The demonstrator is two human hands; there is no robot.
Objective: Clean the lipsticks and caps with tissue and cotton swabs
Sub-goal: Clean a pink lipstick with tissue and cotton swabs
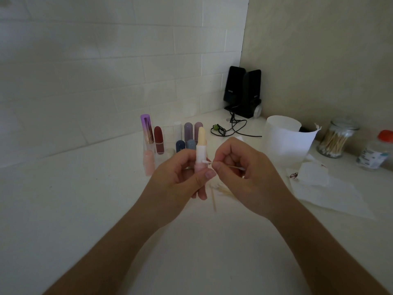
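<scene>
My left hand [180, 175] holds an uncapped lipstick [201, 145] upright, its pale yellow stick raised out of a white and pink tube. My right hand [244, 167] pinches a cotton swab [230, 166] whose left tip touches the tube's collar. Behind them several capped lipsticks [158, 139] stand in a group: a purple one, a dark red one, lilac and blue ones. A pink cap [148, 161] stands at the left of my left hand. Used swabs [219, 191] lie on the counter under my hands. Tissue [323, 188] with a red smear lies to the right.
A white counter [85, 209] meets a tiled wall. A white cup [285, 137] stands right of centre, a glass jar of swabs [335, 141] and a red-lidded bottle [376, 150] further right. Black speakers [242, 92] with cables sit in the corner.
</scene>
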